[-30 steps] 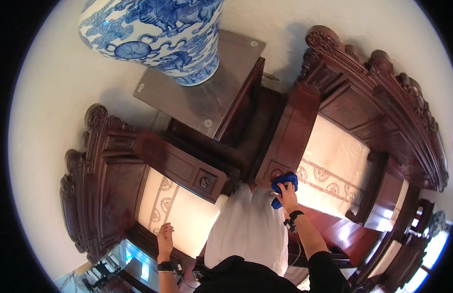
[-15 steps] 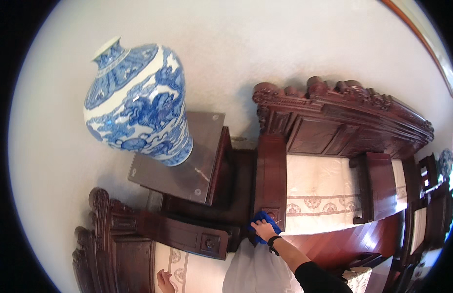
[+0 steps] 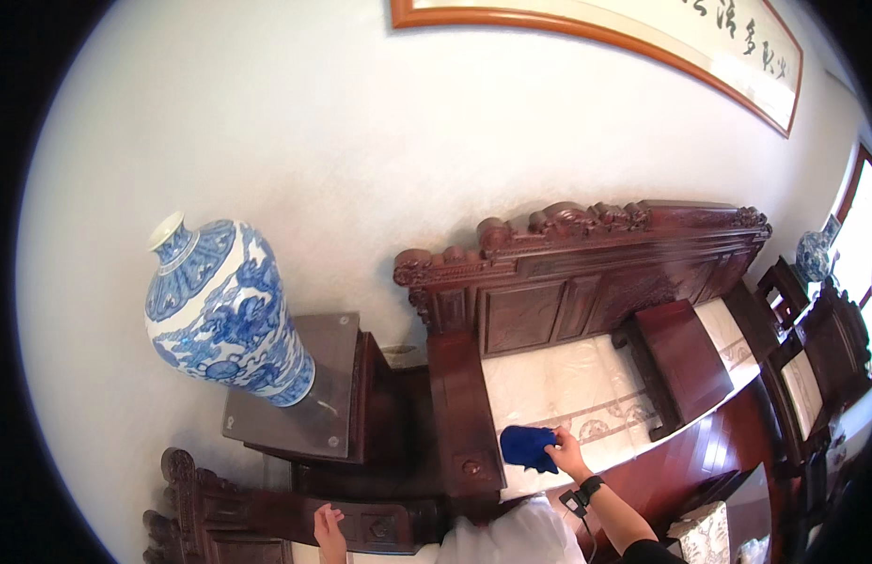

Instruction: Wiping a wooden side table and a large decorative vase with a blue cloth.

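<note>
My right hand (image 3: 569,454) pinches the edge of a blue cloth (image 3: 527,447), holding it over the front of the pale cushioned seat (image 3: 549,385) of a dark carved wooden sofa. A black band with a small device is on my right wrist. My left hand (image 3: 329,528) holds nothing; its fingers are loosely bent and apart, near the armrest (image 3: 377,526) of a carved wooden chair. The sofa's armrest (image 3: 462,404) lies to the left of the cloth.
A tall blue-and-white porcelain vase (image 3: 231,315) stands on a glass-topped side stand (image 3: 304,423) between chair and sofa. A low wooden table (image 3: 675,362) sits on the sofa seat. A framed scroll (image 3: 586,30) hangs on the wall. Another vase (image 3: 814,254) stands far right.
My right hand has lifted the blue cloth off the sofa armrest and moved right, over the seat. My left hand has shifted slightly toward the chair's armrest. The view has turned upward and right.
</note>
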The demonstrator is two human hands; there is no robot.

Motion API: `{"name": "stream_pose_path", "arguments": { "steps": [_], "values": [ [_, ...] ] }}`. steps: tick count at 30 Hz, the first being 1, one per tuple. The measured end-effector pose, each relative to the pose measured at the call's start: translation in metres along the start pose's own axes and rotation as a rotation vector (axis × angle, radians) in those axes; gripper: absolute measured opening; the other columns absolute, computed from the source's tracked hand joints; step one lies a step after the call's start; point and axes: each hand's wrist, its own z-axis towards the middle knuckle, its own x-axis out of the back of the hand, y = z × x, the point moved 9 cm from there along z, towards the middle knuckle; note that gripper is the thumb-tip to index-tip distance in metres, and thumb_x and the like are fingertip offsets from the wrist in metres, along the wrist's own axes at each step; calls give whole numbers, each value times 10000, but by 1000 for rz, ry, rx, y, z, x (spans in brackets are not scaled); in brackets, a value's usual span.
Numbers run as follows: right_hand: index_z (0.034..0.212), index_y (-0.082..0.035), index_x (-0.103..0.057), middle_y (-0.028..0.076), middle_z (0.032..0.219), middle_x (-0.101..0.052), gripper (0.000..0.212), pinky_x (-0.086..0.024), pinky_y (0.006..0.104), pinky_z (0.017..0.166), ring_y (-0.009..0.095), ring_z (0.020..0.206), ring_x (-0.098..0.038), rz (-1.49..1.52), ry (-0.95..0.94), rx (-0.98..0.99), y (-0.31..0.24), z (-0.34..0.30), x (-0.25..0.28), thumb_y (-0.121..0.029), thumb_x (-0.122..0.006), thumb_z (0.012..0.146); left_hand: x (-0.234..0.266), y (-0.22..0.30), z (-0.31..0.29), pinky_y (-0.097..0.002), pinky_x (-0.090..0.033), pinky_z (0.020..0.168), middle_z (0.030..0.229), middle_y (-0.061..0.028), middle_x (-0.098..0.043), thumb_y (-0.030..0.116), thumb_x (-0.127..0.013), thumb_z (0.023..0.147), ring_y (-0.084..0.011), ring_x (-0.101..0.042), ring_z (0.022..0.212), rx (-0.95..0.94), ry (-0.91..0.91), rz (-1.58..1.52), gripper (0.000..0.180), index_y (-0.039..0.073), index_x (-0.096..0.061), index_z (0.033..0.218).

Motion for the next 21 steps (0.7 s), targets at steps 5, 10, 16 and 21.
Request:
{"name": "stream_pose_path", "arguments": {
  "steps": [5, 10, 16, 21],
  "values": [
    [969, -29, -489, 35, 883, -590, 248, -455, 247, 755, 106, 832, -567, 323, -21, 14, -69, 30, 83, 59, -584, 758, -83, 61, -3, -290, -486, 754, 904, -108, -595, 217, -491, 962, -157, -585, 805, 32, -71, 7, 285, -29, -527, 1102],
    [1003, -41, -474, 11, 889, -566, 280, -440, 233, 751, 87, 824, -543, 425, -177, 108, -138, 56, 151, 46, -618, 779, -164, 173, -38, -277, -472, 789, 921, -97, -639, 168, -535, 935, -154, -601, 865, -50, -201, 300, 256, -13, -538, 1116],
    [1111, -27, -496, 36, 1002, -532, 378, -419, 266, 861, 109, 968, -520, 333, -559, 230, -190, 50, 180, 5, -648, 766, -287, 292, -104, -314, -429, 943, 1136, -124, -611, 89, -625, 859, -203, -575, 1075, -105, -519, 165, 386, 5, -488, 1210],
    [1065, -18, -494, 33, 954, -524, 311, -404, 267, 857, 114, 916, -495, 380, -835, 256, -204, 35, 142, -17, -614, 778, -413, 301, -165, -364, -323, 1049, 1321, -162, -441, 183, -669, 844, -231, -427, 1235, -128, -951, 114, 627, -17, -334, 1335]
  ]
}}
